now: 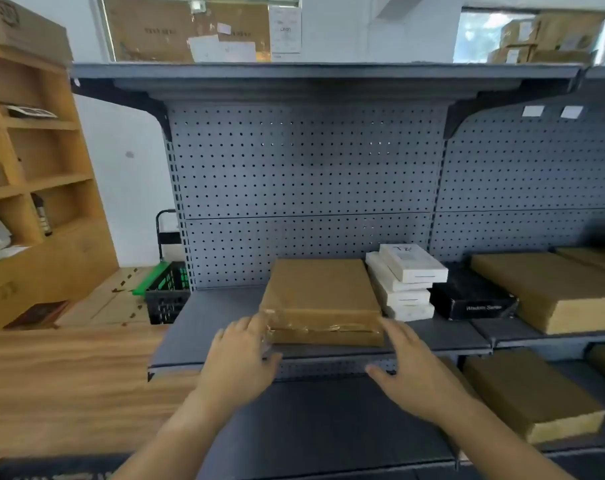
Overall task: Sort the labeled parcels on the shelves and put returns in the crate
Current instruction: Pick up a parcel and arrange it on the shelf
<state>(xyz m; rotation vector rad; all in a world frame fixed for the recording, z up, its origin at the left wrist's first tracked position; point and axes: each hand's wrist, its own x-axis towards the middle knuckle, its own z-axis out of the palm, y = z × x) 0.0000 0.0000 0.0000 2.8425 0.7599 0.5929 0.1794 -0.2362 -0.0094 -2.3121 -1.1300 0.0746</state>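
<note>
Brown cardboard parcel lying flat on the grey metal shelf, its back edge up near the pegboard and its taped end facing out. Both arms are reaching forward to it. The left hand is at the front left corner, fingers pretty much straight and resting on the crinkly clear tape, thumb sticking out to the side. The right hand is at the front right corner, fingers straight too, tips against the parcel's end, thumb spread wide below the shelf edge. So neither hand has actually closed around it, it's just flat fingers on each corner.

Containers: the black crate with a green handle sits on the floor just left of the shelving, well apart from the parcel. Can't tell from this angle what's in it.

Just right of the parcel there's a stack of white boxes, then a black box, then a bigger brown parcel. Another brown parcel is on the shelf below.
</note>
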